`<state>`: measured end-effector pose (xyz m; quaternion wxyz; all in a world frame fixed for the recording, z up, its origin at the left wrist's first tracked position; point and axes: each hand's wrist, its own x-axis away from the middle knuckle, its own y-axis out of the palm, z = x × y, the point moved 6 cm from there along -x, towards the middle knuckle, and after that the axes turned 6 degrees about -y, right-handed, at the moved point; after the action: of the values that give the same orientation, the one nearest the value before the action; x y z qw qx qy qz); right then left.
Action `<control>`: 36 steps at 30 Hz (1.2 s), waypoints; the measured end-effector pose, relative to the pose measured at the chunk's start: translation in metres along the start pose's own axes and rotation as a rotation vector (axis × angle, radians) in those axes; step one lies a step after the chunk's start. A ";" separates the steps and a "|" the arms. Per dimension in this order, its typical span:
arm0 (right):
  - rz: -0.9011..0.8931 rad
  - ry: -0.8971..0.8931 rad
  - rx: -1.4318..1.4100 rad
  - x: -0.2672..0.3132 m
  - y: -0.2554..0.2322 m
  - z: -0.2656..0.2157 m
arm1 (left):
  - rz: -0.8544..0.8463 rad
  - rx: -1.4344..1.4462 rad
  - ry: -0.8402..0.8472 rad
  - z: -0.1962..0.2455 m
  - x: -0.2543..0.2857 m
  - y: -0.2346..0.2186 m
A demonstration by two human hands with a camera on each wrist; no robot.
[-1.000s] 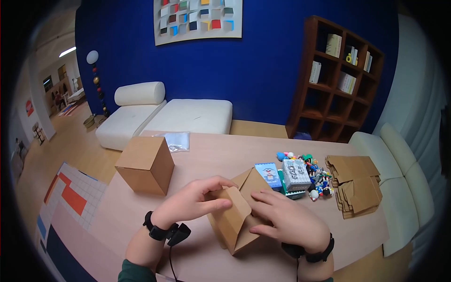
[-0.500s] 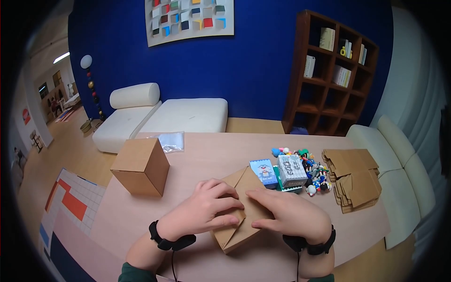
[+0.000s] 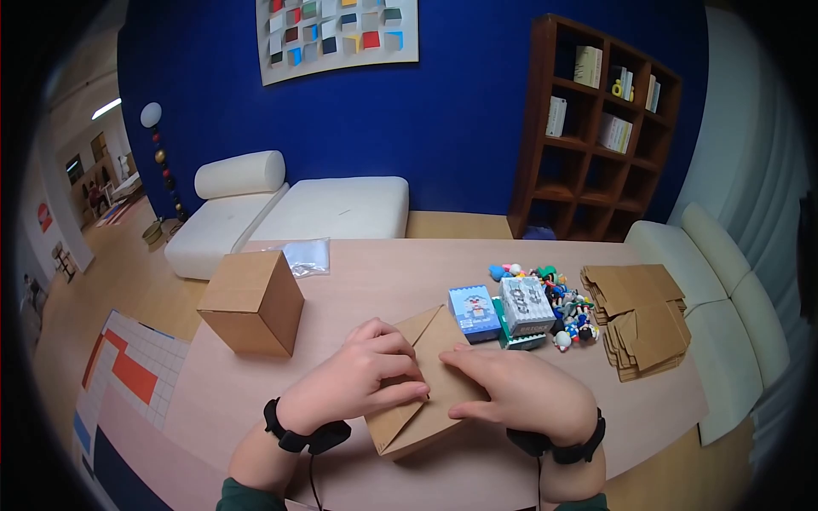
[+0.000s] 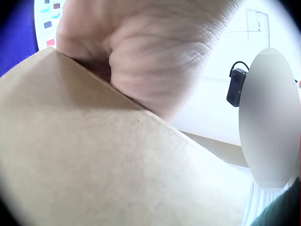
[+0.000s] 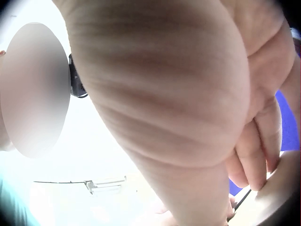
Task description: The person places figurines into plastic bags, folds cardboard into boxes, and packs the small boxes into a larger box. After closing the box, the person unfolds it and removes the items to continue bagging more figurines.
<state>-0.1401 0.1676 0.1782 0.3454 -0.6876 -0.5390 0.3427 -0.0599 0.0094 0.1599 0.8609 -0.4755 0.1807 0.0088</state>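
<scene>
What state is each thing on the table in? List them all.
Nearest cardboard box: flaps folded over; full closure unclear
Left cardboard box: closed, upright
Flattened cartons: stacked
BRICKS box: closed
Blue box: appears closed
Green box: partly covered
Figurines: loosely heaped
Clear plastic bag: lying flat

1. A plain brown cardboard box (image 3: pixel 433 428), matte and boxy, sits on the tabletop (image 3: pixel 226 392) with its upper face level and turned askew.
2. Across that upper face a seam (image 3: pixel 430 322) runs slantwise from the far corner to the near left corner, its middle partly hidden.
3. Left of the seam lies a triangular cardboard flap (image 3: pixel 390 423), folded down nearly flat; on the right lies a broader cardboard panel (image 3: pixel 445 330).
4. Below, one low side wall (image 3: pixel 433 445) shows along the near edge.
</scene>
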 end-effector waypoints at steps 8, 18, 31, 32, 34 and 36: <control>-0.038 0.003 0.019 0.002 0.003 0.002 | 0.074 0.068 -0.178 -0.006 0.002 -0.001; 0.131 -0.118 0.162 -0.002 0.010 0.022 | 0.098 -0.010 -0.418 -0.023 0.011 0.000; 0.017 0.201 0.059 -0.008 0.003 0.038 | 0.005 -0.032 -0.365 -0.026 0.011 0.003; 0.016 0.200 0.059 -0.008 0.002 0.038 | 0.013 -0.024 -0.371 -0.026 0.011 0.003; 0.006 0.203 0.055 -0.008 0.002 0.037 | 0.020 -0.017 -0.378 -0.025 0.010 0.005; -0.003 0.205 0.052 -0.008 0.002 0.036 | 0.155 -0.009 -0.402 -0.025 0.010 0.004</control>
<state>-0.1711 0.1634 0.1578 0.4171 -0.7090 -0.4927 0.2838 -0.0584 -0.0107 0.1413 0.8741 -0.4529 0.0411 0.1705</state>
